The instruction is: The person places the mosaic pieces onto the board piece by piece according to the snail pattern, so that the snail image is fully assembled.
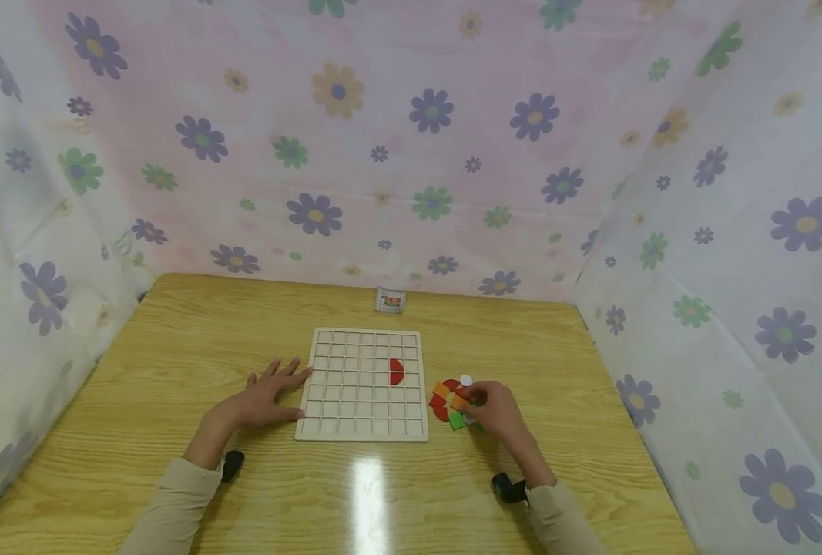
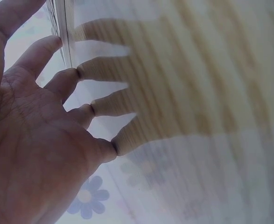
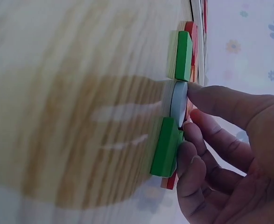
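A pale wooden grid board [image 1: 365, 437] lies flat on the table, with two red pieces [image 1: 397, 372] in neighbouring squares forming a half-round. Spread wide, my left hand [image 1: 261, 399] rests at the board's left edge, thumb and a fingertip against it; its palm fills the left wrist view. On the board's right, my right hand [image 1: 499, 412] bends over a small heap of flat pieces and pinches an orange piece [image 1: 459, 403] between thumb and index finger. Close under the thumb is a white disc [image 3: 179, 103]. Green pieces [image 3: 184, 56] stand out on either side of it.
A small printed card [image 1: 390, 300] lies near the far edge of the wood-grain table [image 1: 258, 493]. Flower-patterned cloth [image 1: 397, 154] walls the back and both sides. Other red pieces [image 1: 441, 412] lie in the heap, and another white disc [image 1: 466, 381] sits at its far side.
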Action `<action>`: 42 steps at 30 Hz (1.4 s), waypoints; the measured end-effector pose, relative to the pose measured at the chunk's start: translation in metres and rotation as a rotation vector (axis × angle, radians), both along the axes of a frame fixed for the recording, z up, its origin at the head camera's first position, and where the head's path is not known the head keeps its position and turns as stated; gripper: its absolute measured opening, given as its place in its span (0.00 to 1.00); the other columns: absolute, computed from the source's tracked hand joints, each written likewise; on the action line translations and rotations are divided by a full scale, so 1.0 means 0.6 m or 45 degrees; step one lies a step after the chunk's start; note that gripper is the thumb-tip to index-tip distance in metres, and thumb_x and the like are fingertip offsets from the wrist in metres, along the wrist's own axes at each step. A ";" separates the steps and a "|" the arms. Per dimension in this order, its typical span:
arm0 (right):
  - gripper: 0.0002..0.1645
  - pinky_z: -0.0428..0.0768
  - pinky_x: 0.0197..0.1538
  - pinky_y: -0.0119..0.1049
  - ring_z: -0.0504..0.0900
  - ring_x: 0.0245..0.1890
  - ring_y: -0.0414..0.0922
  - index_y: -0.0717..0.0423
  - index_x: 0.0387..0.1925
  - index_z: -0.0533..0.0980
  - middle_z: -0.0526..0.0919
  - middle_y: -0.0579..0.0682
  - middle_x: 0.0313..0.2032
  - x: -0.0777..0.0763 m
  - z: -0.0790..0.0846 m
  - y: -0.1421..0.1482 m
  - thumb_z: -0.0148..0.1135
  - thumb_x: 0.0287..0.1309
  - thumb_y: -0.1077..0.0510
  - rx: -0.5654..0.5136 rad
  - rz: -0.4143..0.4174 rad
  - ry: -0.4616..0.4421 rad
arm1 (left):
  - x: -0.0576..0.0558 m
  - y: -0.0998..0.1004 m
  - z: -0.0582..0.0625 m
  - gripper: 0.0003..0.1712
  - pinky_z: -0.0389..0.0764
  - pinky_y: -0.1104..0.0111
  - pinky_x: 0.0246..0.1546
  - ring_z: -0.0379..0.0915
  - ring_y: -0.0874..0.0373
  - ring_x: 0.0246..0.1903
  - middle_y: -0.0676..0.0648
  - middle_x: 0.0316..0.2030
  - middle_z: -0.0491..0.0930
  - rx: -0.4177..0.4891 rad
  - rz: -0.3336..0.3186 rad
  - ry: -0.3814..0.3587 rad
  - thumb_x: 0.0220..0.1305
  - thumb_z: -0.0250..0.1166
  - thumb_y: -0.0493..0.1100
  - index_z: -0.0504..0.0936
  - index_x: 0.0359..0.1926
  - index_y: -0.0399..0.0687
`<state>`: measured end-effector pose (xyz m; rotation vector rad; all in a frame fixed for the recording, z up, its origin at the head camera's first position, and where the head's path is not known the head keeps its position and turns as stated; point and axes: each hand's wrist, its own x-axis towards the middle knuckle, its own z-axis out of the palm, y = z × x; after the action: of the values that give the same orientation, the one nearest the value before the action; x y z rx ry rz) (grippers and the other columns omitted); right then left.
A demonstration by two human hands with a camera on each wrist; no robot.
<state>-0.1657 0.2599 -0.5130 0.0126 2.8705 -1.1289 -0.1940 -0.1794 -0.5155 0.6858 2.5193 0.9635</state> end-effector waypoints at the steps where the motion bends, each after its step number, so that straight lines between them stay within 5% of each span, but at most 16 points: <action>1: 0.05 0.82 0.38 0.39 0.83 0.33 0.42 0.59 0.35 0.86 0.87 0.49 0.32 0.000 0.001 -0.001 0.75 0.55 0.65 0.007 0.002 -0.006 | 0.000 0.000 0.001 0.46 0.29 0.21 0.61 0.27 0.22 0.75 0.28 0.78 0.45 0.002 -0.001 -0.002 0.67 0.70 0.51 0.60 0.77 0.40; 21: 0.06 0.82 0.37 0.41 0.82 0.32 0.43 0.61 0.34 0.86 0.86 0.49 0.31 0.006 0.007 -0.008 0.75 0.54 0.65 0.116 0.060 -0.024 | 0.005 0.002 0.011 0.46 0.29 0.22 0.63 0.28 0.22 0.75 0.28 0.78 0.45 -0.008 -0.003 -0.025 0.66 0.70 0.50 0.60 0.78 0.39; 31: 0.06 0.84 0.36 0.38 0.81 0.29 0.41 0.60 0.29 0.84 0.84 0.49 0.27 -0.003 0.011 -0.014 0.73 0.51 0.72 0.009 0.056 0.011 | 0.002 0.001 0.008 0.46 0.30 0.21 0.62 0.27 0.22 0.75 0.28 0.78 0.45 -0.013 -0.010 -0.009 0.67 0.70 0.51 0.59 0.78 0.40; 42: 0.04 0.82 0.33 0.31 0.84 0.31 0.42 0.63 0.35 0.85 0.87 0.52 0.31 -0.009 0.005 -0.002 0.71 0.56 0.69 -0.123 0.070 -0.016 | 0.002 0.000 0.007 0.46 0.30 0.22 0.62 0.28 0.22 0.75 0.28 0.78 0.45 -0.016 -0.009 -0.018 0.67 0.69 0.50 0.59 0.78 0.40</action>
<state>-0.1710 0.2585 -0.5100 -0.0621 2.7836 -1.2507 -0.1926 -0.1794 -0.5111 0.6813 2.5066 0.9464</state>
